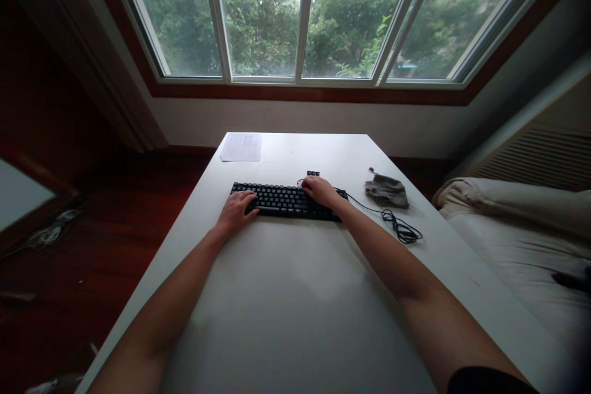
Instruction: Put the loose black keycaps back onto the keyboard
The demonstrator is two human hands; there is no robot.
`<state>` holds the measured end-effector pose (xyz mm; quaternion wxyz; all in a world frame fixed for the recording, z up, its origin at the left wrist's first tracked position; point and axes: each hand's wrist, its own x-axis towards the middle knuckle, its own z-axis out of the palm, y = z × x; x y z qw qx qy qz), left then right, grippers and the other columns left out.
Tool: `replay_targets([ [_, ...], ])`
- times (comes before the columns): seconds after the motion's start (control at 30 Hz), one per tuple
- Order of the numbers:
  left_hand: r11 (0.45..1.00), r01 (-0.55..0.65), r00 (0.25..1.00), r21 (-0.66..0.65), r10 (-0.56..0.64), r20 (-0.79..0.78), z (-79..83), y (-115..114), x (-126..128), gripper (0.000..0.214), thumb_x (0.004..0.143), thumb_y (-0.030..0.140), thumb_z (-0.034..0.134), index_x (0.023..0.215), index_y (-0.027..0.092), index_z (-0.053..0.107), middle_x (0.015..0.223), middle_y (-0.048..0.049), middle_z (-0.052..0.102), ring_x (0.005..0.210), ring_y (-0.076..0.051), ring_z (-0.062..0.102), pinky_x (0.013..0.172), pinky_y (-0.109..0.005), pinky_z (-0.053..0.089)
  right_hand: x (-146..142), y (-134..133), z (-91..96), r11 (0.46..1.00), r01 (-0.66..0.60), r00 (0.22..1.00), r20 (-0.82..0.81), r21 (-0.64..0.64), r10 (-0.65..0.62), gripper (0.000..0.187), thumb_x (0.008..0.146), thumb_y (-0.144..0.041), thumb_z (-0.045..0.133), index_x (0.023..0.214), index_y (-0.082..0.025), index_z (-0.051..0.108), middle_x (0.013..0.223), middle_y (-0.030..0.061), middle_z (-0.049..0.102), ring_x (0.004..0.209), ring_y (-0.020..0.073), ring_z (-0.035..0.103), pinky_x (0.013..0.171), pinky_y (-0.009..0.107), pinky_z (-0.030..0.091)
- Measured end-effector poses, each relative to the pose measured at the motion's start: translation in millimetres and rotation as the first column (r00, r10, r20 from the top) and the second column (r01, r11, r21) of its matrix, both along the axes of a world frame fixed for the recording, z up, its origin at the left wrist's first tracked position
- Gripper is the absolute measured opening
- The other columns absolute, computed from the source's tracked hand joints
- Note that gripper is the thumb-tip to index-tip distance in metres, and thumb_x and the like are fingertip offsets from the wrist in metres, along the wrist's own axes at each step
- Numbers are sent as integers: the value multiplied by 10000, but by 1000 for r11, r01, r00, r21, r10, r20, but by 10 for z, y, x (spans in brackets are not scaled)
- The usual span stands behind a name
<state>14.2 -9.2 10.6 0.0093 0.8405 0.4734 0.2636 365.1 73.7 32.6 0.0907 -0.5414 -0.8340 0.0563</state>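
A black keyboard (pixel 286 202) lies across the white table. Over its left end rests my left hand (pixel 237 208), its fingers stretched onto the keys and the thumb apart near the front edge. My right hand (pixel 319 189) is above the right part of the keyboard, its fingertips pinched together at the back row. A small thin loop shows beside those fingertips; what they hold is too small to make out. Just behind the keyboard, three small black keycaps (pixel 313 173) stand in a row.
Right of the keyboard lie a grey cloth pouch (pixel 386 189) and a coiled black cable (pixel 401 226). A sheet of paper (pixel 241 147) is at the table's (pixel 295 295) far left corner. Beyond stands a window (pixel 300 24); a light-covered sofa (pixel 503 240) is at the right.
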Motion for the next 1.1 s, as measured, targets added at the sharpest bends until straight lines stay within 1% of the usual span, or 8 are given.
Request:
replay_targets([
  [0.17, 1000, 4, 1000, -2, -4, -7, -2, 2, -4, 413, 913, 373, 657, 1306, 248, 627, 1399, -86, 596, 1309, -298, 515, 1168, -499, 373, 21, 35, -12, 996, 57, 993, -100, -68, -64, 259, 986, -308, 594, 1163, -151, 700, 1109, 56, 609, 977, 83, 538, 875, 122, 378],
  [0.3, 1000, 1, 1000, 1, -1, -6, -18, 13, -10, 413, 910, 374, 663, 1302, 250, 630, 1398, -83, 599, 1304, -298, 519, 1163, -501, 378, 18, 69, -8, 976, 206, 962, -167, -77, -216, 312, 1046, -326, 488, 1236, -171, 681, 1136, 53, 617, 996, 88, 557, 870, 123, 378],
  [0.37, 1000, 1, 1000, 2, -1, -3, -21, 16, -10, 408, 909, 372, 663, 1298, 254, 632, 1398, -81, 600, 1302, -298, 521, 1162, -502, 380, -13, 81, -4, 959, 275, 950, -135, -72, -283, 338, 1062, -343, 447, 1211, -163, 691, 1138, 65, 619, 1019, 104, 563, 886, 130, 384],
  [0.5, 1000, 2, 1000, 14, -2, -5, -18, 15, -11, 419, 912, 377, 661, 1308, 247, 624, 1394, -88, 602, 1305, -299, 519, 1162, -504, 380, -137, 91, -30, 931, 351, 934, -32, -103, -355, 454, 1080, -448, 378, 1110, -160, 729, 1124, 87, 622, 1045, 136, 575, 915, 157, 408],
  [0.6, 1000, 5, 1000, 13, -5, -2, -14, 13, -11, 421, 913, 380, 658, 1310, 245, 623, 1394, -90, 603, 1304, -300, 520, 1166, -508, 375, -235, 87, -95, 919, 386, 922, 3, -75, -387, 503, 1082, -464, 349, 1124, -142, 733, 1131, 119, 617, 1073, 148, 574, 968, 185, 414],
  [0.8, 1000, -3, 1000, -3, 3, 12, -18, 11, -1, 412, 907, 372, 660, 1302, 260, 632, 1393, -82, 604, 1307, -305, 519, 1164, -520, 376, -265, 132, -215, 944, 330, 940, 95, -25, -327, 408, 1053, -336, 384, 1156, -128, 719, 1145, 147, 607, 1092, 183, 573, 1000, 238, 424],
  [0.97, 1000, 1, 1000, -7, -1, 8, -10, 7, -1, 410, 910, 371, 658, 1301, 255, 631, 1397, -81, 600, 1308, -301, 517, 1167, -511, 376, -205, 219, -230, 978, 204, 968, 157, -43, -196, 388, 1053, -276, 366, 1136, -127, 715, 1146, 126, 611, 1095, 167, 574, 986, 206, 426],
  [1.1, 1000, 10, 1000, -5, -10, 5, -4, 9, -4, 411, 908, 370, 659, 1301, 256, 628, 1397, -81, 601, 1300, -302, 522, 1159, -512, 386, -190, 252, -239, 985, 164, 969, 197, -45, -152, 372, 1050, -251, 375, 1130, -104, 708, 1140, 130, 611, 1083, 154, 577, 977, 180, 421],
])
